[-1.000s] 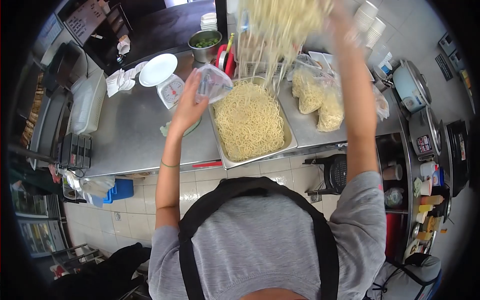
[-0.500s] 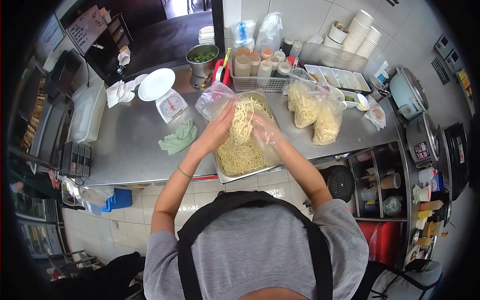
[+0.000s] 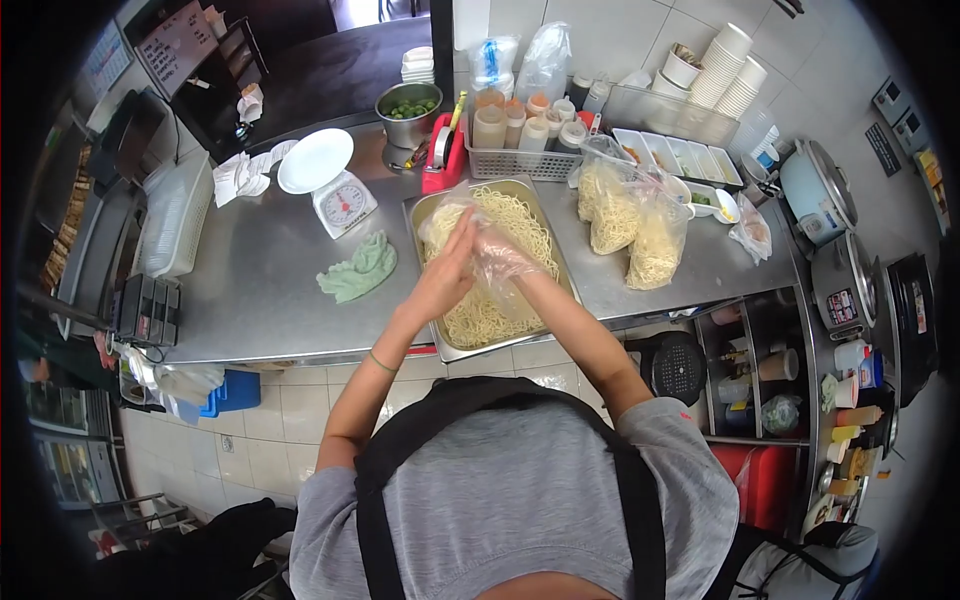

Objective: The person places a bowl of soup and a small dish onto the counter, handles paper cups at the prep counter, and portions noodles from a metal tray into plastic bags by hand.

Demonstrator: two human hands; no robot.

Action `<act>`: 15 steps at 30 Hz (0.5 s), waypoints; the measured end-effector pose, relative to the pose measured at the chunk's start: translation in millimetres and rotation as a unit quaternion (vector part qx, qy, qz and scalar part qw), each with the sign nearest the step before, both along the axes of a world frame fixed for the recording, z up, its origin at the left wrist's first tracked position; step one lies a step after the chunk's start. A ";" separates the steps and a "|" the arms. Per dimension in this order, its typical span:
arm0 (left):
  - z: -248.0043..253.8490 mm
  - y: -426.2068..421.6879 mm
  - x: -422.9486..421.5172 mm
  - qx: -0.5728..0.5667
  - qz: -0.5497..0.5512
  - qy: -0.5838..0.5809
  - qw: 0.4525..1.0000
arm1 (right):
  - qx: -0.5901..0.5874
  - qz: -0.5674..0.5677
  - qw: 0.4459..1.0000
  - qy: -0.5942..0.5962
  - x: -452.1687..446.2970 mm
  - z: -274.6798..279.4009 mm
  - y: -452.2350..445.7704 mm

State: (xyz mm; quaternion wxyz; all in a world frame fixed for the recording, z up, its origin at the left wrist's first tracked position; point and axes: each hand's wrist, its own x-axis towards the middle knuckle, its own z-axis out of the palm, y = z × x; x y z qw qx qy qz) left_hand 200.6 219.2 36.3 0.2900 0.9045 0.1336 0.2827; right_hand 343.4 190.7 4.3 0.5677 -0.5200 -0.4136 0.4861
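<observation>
A metal tray [image 3: 550, 225] full of yellow noodles [image 3: 520, 225] lies under both hands. Over its left part, my left hand [image 3: 446, 270] grips a clear plastic bag [image 3: 447, 212] with noodles showing inside; the fingers lie straight and close together along it. My right hand [image 3: 503, 257], in a loose clear plastic glove, is pressed against the bag's opening beside the left hand. Its fingertips are hidden by the plastic and the left hand.
Left of the tray are a green cloth [image 3: 358, 268] and a dial scale [image 3: 345, 203]. Filled noodle bags [image 3: 657, 245] stand to the right. Behind are a red tape dispenser [image 3: 443, 160], a basket [image 3: 510, 165] of sauce bottles and a pot [image 3: 410, 125] of green pieces.
The noodle clump that hung between my hands above the tray is now mostly in the bag. My right hand has moved left against the left hand, and the bag has come lower over the tray.
</observation>
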 end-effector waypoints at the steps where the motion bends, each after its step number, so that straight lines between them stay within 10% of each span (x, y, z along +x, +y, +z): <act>1: -8.7 12.2 0.8 0.021 0.005 -0.025 0.999 | 0.035 0.017 0.996 -0.079 -0.4 0.4 -0.9; 5: -8.7 46.3 -10.8 -0.346 -0.007 -0.006 0.938 | -0.011 0.169 0.848 -0.502 19.1 40.3 1.9; 11: 20.6 61.3 -12.9 -0.426 0.010 -0.025 0.905 | 0.031 0.023 0.935 -0.351 16.8 111.1 -45.1; 15: 64.1 55.8 -6.5 -0.465 0.002 -0.078 0.882 | 0.192 -0.079 0.855 -0.475 -0.6 55.9 -23.9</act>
